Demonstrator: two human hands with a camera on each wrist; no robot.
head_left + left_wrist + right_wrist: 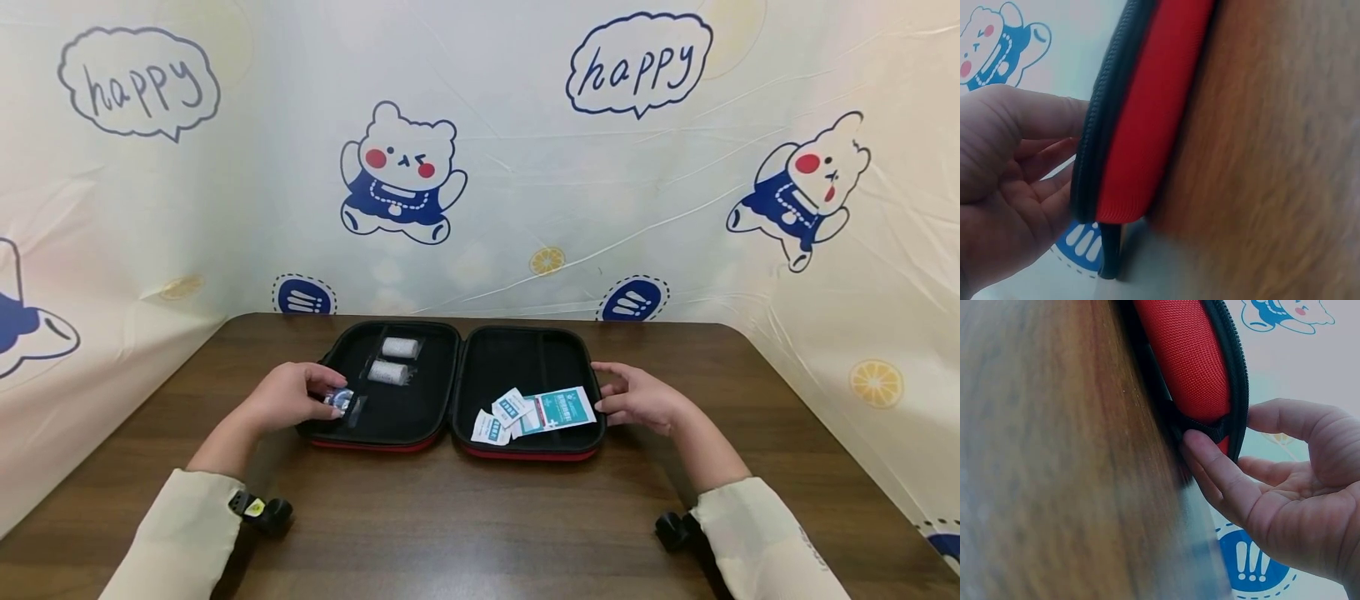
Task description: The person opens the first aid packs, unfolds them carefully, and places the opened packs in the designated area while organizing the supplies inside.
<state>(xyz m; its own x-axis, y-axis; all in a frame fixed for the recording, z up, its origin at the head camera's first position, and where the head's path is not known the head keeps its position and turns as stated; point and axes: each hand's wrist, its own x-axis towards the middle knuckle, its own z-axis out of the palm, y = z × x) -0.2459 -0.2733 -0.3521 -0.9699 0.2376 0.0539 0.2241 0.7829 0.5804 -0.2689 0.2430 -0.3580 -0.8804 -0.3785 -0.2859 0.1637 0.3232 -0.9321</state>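
Observation:
An open zippered case (420, 429), black inside with a red shell, lies flat with its two halves side by side. My left hand (288, 396) reaches over the left half's outer edge and pinches a small clear-wrapped pack with blue print (342, 401). This pack is hidden in the left wrist view behind the zipper rim (1088, 156). At the far right edge of the case my right hand (637, 398) holds the rim. In the right wrist view its fingers (1229, 478) bear on the outer side by a black strap (1204, 427).
Two white wrapped rolls (401, 347) (389, 372) lie in the left half. A teal-and-white packet (562, 410) and two small white sachets (512, 407) (491, 428) lie in the right half. The wooden table (480, 525) meets a printed backdrop (510, 192) behind.

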